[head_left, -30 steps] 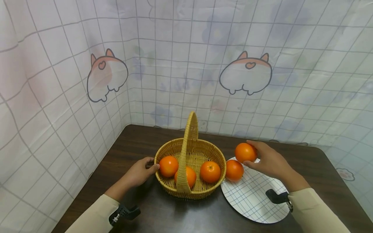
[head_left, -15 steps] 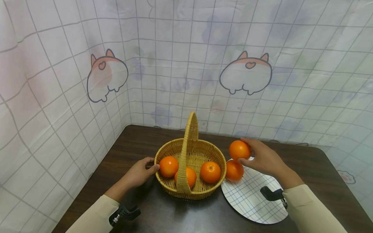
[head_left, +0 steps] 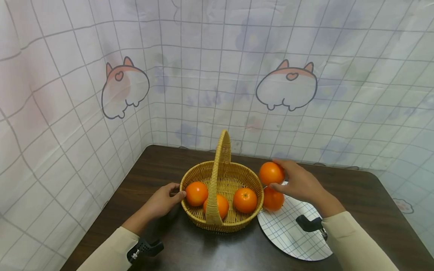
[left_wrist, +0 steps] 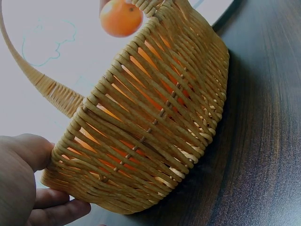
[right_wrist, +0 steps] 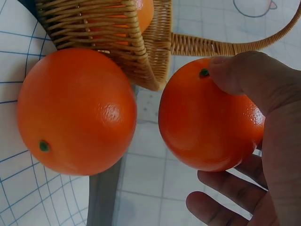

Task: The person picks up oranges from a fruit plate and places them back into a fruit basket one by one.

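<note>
My right hand [head_left: 300, 182] grips an orange [head_left: 271, 173] between thumb and fingers, raised beside the basket's right rim; its small green stem spot shows in the right wrist view. Below it another orange [head_left: 272, 199] sits on the round white plate [head_left: 298, 233], close against the basket. The woven wicker basket [head_left: 220, 227] has a tall arched handle and holds three oranges, one of them partly behind the handle [head_left: 214, 180]. At the basket's left rim, my left hand [head_left: 162, 201] pinches the edge, thumb on top and fingers along the outer wall [left_wrist: 51, 207].
All of this stands on a dark wood table [head_left: 162, 158]. A white grid-patterned curtain [head_left: 203, 75] with cartoon prints hangs behind it and on the left. The plate, marked with blue grid lines, lies right of the basket.
My right hand has carried its orange left and slightly up, from over the plate toward the basket's right rim. The left hand and the basket have stayed in place.
</note>
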The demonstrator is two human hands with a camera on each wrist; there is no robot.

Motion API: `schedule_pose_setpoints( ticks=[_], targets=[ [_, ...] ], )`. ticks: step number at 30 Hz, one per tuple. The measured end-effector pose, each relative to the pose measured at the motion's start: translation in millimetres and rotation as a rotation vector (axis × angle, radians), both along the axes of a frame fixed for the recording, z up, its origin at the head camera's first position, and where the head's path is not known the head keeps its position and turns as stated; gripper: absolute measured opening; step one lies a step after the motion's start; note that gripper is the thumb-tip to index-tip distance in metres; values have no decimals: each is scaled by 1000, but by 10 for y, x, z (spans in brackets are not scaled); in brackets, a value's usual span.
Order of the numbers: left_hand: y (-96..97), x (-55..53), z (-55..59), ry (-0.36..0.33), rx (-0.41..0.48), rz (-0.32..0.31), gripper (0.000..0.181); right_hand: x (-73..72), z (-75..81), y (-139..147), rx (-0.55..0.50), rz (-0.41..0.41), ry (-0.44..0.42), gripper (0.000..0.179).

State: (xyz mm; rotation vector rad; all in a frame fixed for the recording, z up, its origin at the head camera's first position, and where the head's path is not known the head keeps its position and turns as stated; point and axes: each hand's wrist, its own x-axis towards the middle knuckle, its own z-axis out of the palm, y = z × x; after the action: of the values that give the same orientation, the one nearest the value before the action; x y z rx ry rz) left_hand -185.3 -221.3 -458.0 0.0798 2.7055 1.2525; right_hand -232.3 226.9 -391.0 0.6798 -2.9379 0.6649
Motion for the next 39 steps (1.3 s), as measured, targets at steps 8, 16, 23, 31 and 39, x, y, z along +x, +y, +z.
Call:
schedule_pose_setpoints(
  ticks=[8,16,23,31,39],
  targets=[
    [9,2,21,-3,3,2,60,-13,12,-74,-3,2,-9,86],
    [7,3,14,-1,-2,0,58,-30,0,-135,-3,15,-5,87],
    [6,0,2,3,2,0,54,-41,-15,-185,-8,37,2,86],
    [7,1,-3,5,-2,0,55,-31,-39,-270,-7,53,11,83],
    [12,0,-1,3,-1,3,55,-30,-34,-350,-1,65,18,84]
  ],
)
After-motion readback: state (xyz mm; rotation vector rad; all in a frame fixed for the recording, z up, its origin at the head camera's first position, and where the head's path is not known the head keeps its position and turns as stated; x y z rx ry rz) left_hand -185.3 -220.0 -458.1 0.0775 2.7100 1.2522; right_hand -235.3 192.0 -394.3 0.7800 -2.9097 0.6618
